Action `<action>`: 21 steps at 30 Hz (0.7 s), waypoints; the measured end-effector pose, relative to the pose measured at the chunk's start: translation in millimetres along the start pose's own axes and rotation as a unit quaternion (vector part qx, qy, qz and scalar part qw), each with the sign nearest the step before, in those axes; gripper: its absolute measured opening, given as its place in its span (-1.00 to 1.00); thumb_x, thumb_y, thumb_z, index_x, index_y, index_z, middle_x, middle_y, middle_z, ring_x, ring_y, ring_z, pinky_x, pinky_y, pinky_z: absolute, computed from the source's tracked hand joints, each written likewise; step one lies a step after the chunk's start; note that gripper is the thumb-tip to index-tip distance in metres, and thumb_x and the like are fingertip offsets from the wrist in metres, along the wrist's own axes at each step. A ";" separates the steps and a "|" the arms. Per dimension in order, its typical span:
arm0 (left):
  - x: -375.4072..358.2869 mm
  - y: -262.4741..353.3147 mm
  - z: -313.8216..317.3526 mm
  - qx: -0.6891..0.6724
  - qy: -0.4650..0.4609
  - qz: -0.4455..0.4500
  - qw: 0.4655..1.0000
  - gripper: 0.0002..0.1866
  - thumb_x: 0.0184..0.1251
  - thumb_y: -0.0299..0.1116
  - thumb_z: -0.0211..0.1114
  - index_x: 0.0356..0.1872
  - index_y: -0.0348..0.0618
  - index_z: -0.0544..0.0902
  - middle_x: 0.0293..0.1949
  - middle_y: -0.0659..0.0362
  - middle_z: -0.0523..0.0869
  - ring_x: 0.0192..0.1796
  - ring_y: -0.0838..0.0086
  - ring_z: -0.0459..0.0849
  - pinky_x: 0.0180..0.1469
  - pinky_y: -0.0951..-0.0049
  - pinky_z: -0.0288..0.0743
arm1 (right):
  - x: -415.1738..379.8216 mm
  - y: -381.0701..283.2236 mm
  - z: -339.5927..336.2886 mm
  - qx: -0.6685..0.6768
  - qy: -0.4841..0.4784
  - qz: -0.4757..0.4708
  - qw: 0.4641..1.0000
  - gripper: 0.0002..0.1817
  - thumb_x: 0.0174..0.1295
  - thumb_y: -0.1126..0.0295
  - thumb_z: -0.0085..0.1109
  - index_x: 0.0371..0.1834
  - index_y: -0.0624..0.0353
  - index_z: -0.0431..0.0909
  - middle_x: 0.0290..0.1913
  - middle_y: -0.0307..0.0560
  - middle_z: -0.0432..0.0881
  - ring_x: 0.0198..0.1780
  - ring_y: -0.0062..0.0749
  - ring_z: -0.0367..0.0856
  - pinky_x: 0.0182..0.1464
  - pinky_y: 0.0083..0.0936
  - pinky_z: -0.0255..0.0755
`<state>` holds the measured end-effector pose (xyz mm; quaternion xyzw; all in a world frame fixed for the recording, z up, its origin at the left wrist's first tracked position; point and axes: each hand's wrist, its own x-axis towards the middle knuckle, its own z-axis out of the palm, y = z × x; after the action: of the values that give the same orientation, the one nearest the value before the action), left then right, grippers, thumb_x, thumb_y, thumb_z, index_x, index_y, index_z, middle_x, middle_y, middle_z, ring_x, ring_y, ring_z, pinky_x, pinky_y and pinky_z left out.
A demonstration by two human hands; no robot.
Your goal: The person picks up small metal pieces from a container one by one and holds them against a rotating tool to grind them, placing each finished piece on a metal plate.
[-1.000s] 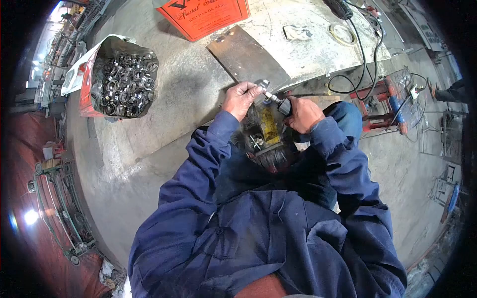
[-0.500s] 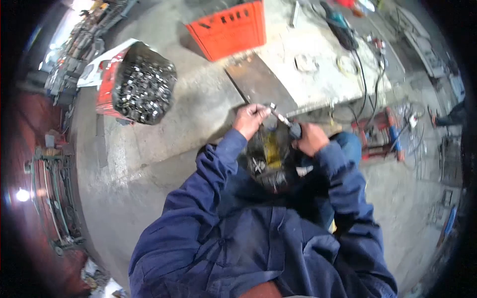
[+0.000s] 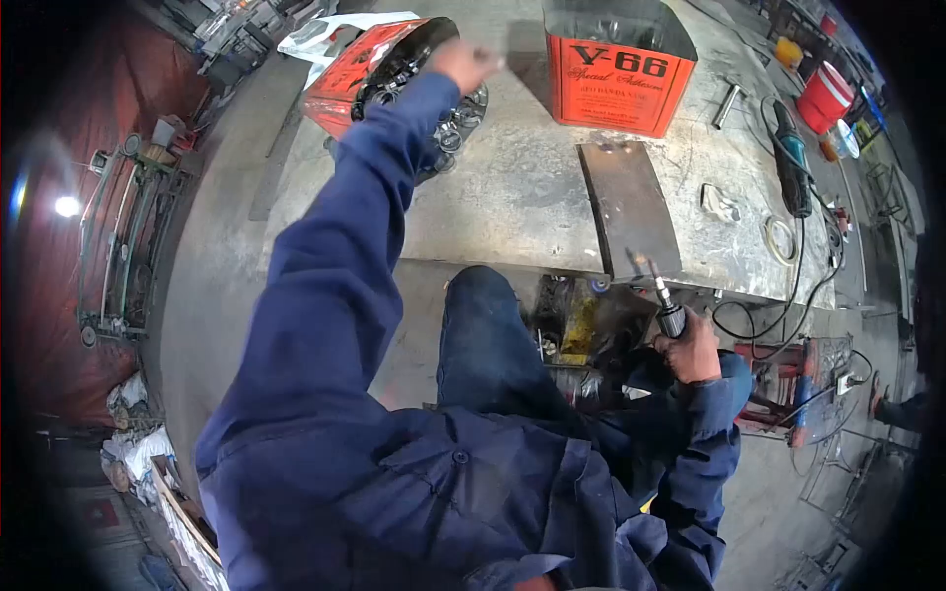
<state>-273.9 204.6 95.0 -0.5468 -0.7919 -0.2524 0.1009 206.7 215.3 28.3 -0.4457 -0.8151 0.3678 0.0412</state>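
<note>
My left hand [image 3: 463,65] is over the open side of a tipped orange tin [image 3: 345,79], whose shiny metal rings [image 3: 448,135] spill onto the table. Its fingers are smeared by motion, so what they hold, if anything, cannot be made out. Low at the table's near edge, my right hand [image 3: 693,349] is closed around a black drill chuck [image 3: 671,320] with a metal bit pointing up. The bit's tip lies near the front end of a dark metal plate [image 3: 631,209] on the table.
An upright orange tin [image 3: 616,89] stands at the table's back. A teal grinder [image 3: 791,163] with a black cable lies to the right, beside a tape ring [image 3: 779,239] and a metal tube [image 3: 727,106]. Below the edge sits a yellow piece [image 3: 581,325] in a dark tray.
My left hand has left the bit's tip and reached up and left to the tipped tin. My right hand still holds the chuck. The view has shifted, showing more of the table.
</note>
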 end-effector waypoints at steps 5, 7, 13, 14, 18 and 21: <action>-60.4 -33.6 51.8 0.087 -0.060 -0.163 0.981 -0.73 0.11 -0.12 0.25 -0.20 0.04 0.63 -0.22 0.07 0.70 -0.13 0.17 0.66 -0.11 0.20 0.50 | 2.0 -0.3 1.7 -0.020 0.000 -0.024 1.000 -0.55 -0.22 0.41 0.25 -0.14 0.24 0.53 -0.30 0.24 0.60 -0.17 0.13 0.58 -0.14 -0.27 0.44; -57.3 -48.3 73.8 0.190 -0.123 -0.132 0.965 -0.72 0.11 -0.13 0.23 -0.21 -0.01 0.64 -0.22 0.01 0.70 -0.12 0.14 0.66 -0.08 0.20 0.50 | 2.8 5.8 0.8 0.036 0.001 -0.032 0.999 -0.53 -0.21 0.43 0.25 -0.09 0.22 0.53 -0.29 0.24 0.60 -0.17 0.13 0.58 -0.13 -0.26 0.44; -44.8 -36.6 106.8 -0.053 -0.200 -0.117 0.971 -0.59 0.08 -0.06 0.32 -0.19 -0.18 0.64 -0.34 0.12 0.72 -0.35 0.41 0.64 -0.19 0.36 0.51 | 5.1 12.3 -7.6 0.046 -0.001 -0.006 0.999 -0.52 -0.20 0.42 0.26 -0.09 0.28 0.51 -0.27 0.26 0.60 -0.10 0.13 0.57 -0.08 -0.26 0.44; -52.4 16.4 85.1 -0.169 -0.271 -0.108 0.941 -0.53 0.11 -0.05 0.34 -0.16 -0.30 0.61 -0.41 0.21 0.66 -0.42 0.62 0.53 -0.37 0.54 0.46 | 6.0 16.1 -7.6 0.037 0.004 0.006 0.999 -0.52 -0.19 0.40 0.27 -0.09 0.28 0.51 -0.26 0.26 0.60 -0.11 0.12 0.56 -0.08 -0.26 0.44; -89.8 137.5 91.2 -0.384 -0.477 -0.113 0.783 -0.65 0.24 -0.14 0.28 -0.15 -0.23 0.57 -0.48 0.29 0.57 -0.58 0.71 0.39 -0.60 0.71 0.25 | 7.3 18.0 -10.2 0.014 0.024 0.023 0.999 -0.52 -0.21 0.33 0.28 -0.13 0.27 0.51 -0.25 0.27 0.60 -0.10 0.12 0.56 -0.08 -0.24 0.42; -100.4 168.8 111.6 -0.411 -0.573 -0.095 0.703 -0.72 0.30 -0.17 0.23 -0.19 -0.18 0.56 -0.54 0.33 0.50 -0.65 0.74 0.32 -0.66 0.74 0.16 | 2.6 17.3 -13.5 0.025 0.034 0.044 0.998 -0.55 -0.19 0.31 0.28 -0.16 0.26 0.52 -0.25 0.24 0.60 -0.11 0.11 0.56 -0.08 -0.23 0.42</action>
<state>-67.9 226.0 5.0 -0.4948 -0.5628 -0.1987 -0.6316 222.5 230.6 26.5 -0.4926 -0.7833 0.3739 0.0636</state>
